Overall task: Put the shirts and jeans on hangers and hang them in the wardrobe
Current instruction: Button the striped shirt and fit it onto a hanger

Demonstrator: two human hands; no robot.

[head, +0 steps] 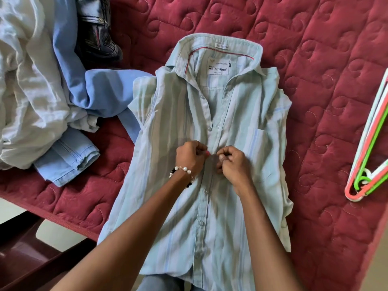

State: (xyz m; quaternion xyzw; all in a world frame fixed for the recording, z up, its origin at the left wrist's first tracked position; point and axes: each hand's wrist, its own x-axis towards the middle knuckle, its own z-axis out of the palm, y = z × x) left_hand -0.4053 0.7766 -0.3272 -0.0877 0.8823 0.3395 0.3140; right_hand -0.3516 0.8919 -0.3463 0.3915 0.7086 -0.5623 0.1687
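Head view, looking steeply down, close over bed (315, 101)

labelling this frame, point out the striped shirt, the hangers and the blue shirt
striped shirt (184, 223): head view, lower front panel
hangers (366, 156): head view, the green arm
blue shirt (67, 164): head view, sleeve cuff

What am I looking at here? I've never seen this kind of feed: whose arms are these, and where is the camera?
There is no machine: a person wears one camera on the head, looking down at their own arms. The left hand and right hand both pinch the front of a pale striped shirt at a button, spread flat on a red quilted bed. To the left lies a heap of clothes, with dark jeans behind. Hangers lie at the right edge. No hanger is in the shirt yet.
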